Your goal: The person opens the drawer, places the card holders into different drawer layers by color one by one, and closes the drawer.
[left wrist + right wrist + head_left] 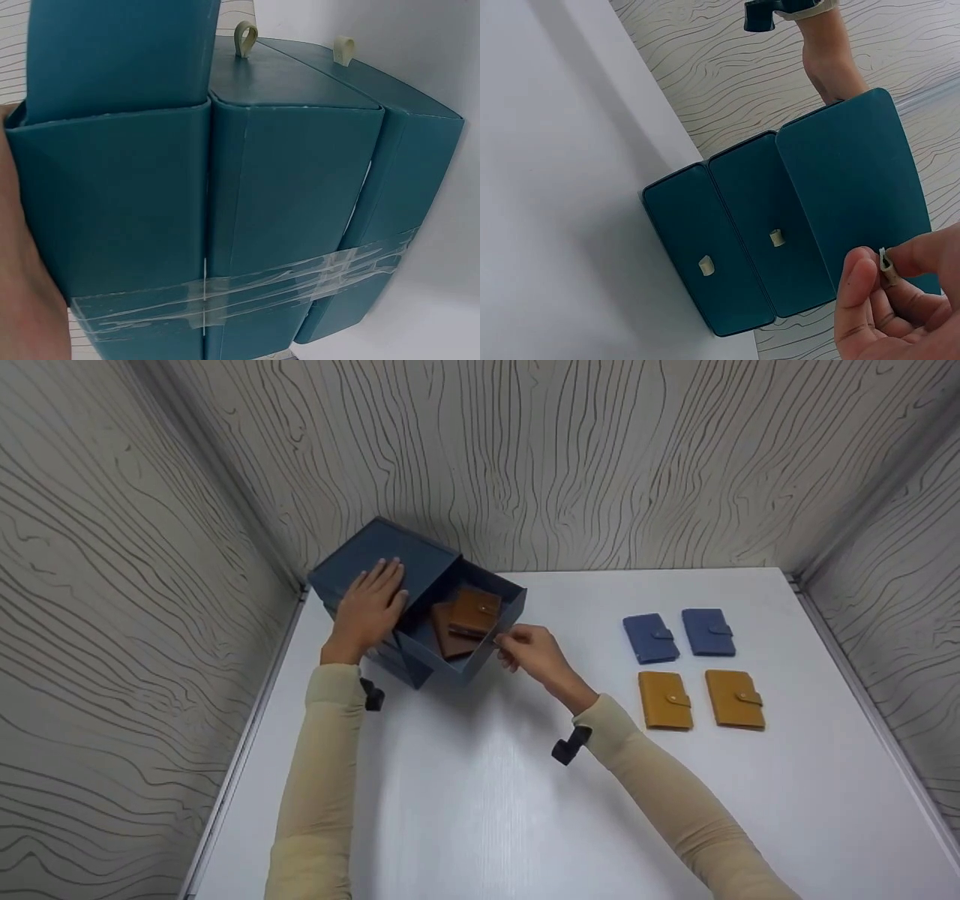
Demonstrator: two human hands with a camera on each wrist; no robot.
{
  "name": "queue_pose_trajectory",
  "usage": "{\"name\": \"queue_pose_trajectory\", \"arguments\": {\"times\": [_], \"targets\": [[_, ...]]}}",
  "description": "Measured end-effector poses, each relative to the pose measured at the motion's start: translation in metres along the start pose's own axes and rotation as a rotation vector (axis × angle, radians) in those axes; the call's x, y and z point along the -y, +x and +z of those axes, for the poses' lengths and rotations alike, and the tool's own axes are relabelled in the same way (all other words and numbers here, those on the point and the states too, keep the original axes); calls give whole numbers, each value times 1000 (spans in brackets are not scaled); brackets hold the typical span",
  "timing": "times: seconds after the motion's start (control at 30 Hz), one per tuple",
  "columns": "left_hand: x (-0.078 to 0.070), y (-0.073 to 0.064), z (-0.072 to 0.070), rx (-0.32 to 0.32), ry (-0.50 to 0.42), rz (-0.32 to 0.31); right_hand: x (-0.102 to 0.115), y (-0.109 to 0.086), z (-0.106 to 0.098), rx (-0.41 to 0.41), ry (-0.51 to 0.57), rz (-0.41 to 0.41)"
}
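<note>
A dark teal box [420, 547] with three stacked drawers stands at the back left of the table, its top drawer [847, 180] pulled out. Inside that drawer lie two brown snap wallets [474, 609], one overlapping the other. My left hand [371, 604] rests on the box's top with fingers spread straight. Between thumb and fingers, my right hand [534, 654] pinches the pale pull tab [886, 260] on the top drawer's front. The middle drawer [742, 195] and bottom drawer [682, 217] are closed, each with its own tab.
Two blue snap wallets [709, 631] lie side by side on the right of the white table [465, 810], above two mustard ones [735, 699]. Clear tape [217, 300] wraps the box units. A patterned wall [600, 465] stands close behind the box.
</note>
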State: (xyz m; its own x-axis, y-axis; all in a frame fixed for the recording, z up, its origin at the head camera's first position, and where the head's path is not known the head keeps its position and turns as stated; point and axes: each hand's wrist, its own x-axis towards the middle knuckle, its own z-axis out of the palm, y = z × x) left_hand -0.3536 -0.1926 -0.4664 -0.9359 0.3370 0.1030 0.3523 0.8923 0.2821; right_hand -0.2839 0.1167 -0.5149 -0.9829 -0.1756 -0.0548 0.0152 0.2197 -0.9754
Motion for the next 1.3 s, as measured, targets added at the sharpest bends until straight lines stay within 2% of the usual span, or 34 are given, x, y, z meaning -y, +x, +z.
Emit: {"name": "queue_pose_trajectory", "arguments": {"times": [0.6, 0.83, 1.3], "targets": [[1, -1, -2, 14, 10, 3, 5, 1, 6, -14, 16, -10], [0, 0, -2, 13, 8, 10, 10, 9, 13, -31, 45, 2], [1, 1, -2, 23, -8, 16, 21, 28, 28, -43, 17, 40]]}}
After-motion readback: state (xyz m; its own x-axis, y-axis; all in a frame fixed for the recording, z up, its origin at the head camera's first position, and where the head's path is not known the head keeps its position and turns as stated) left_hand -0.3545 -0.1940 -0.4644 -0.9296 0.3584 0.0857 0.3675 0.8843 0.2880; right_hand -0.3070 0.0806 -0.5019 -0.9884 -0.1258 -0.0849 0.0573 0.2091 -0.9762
